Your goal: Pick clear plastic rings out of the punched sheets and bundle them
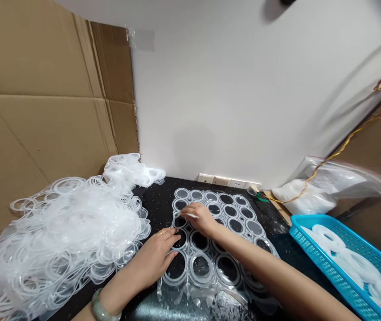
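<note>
A clear plastic sheet [220,236] with several rows of round ring-shaped cut-outs lies on the black speckled tabletop [153,196], and the dark surface shows through the circles. My left hand [153,254] rests on the sheet's left side, fingers spread over the circles and holding nothing. It wears a finger ring and a pale green bangle [100,306]. My right hand [198,218] reaches across to the upper left of the sheet, its fingers pinching a thin white strip [192,216]. Part of the sheet is hidden under both hands.
A large heap of loose transparent plastic rings [66,232] fills the left side against cardboard sheets [36,80]. A blue plastic basket [337,263] holds white rings at the right. Behind it lies a zip bag [324,187]; wall sockets [227,181] and yellow wires [350,133] are nearby.
</note>
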The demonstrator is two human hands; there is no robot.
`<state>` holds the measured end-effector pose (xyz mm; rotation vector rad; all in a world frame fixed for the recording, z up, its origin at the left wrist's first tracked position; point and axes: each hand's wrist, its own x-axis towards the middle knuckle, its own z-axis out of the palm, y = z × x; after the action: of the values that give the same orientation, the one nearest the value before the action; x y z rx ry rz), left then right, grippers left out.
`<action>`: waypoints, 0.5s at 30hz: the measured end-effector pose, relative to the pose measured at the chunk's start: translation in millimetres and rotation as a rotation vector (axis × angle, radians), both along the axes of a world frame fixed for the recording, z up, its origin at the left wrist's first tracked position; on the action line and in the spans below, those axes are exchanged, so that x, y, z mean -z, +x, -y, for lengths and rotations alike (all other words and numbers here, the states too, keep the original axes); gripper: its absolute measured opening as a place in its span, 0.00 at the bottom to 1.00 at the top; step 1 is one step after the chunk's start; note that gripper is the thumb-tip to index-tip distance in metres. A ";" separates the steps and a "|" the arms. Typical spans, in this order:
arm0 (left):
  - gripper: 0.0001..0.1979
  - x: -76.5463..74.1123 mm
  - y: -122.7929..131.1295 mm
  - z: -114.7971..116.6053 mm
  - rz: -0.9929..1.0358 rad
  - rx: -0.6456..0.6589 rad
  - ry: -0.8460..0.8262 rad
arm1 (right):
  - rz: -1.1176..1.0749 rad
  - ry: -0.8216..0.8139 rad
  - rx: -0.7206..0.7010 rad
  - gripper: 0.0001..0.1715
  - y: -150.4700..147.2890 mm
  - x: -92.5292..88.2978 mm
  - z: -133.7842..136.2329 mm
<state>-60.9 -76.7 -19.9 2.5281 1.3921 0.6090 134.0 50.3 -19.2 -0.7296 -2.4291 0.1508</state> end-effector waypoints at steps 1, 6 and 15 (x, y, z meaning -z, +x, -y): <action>0.19 1.0 -0.7 -0.3 0.013 0.001 0.002 | -0.033 -0.001 0.039 0.09 0.8 -5.7 -10.5; 0.18 -4.5 -1.9 -2.2 0.036 0.010 0.007 | -0.274 -0.018 0.275 0.11 5.9 -32.1 -56.9; 0.14 -23.0 10.2 -48.3 0.013 0.015 0.132 | -0.521 -0.601 0.096 0.18 -4.1 7.7 -48.0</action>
<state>-50.7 -28.5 3.1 2.6281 1.3697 0.7357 129.9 98.3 -26.9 -0.9188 -1.8401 0.9377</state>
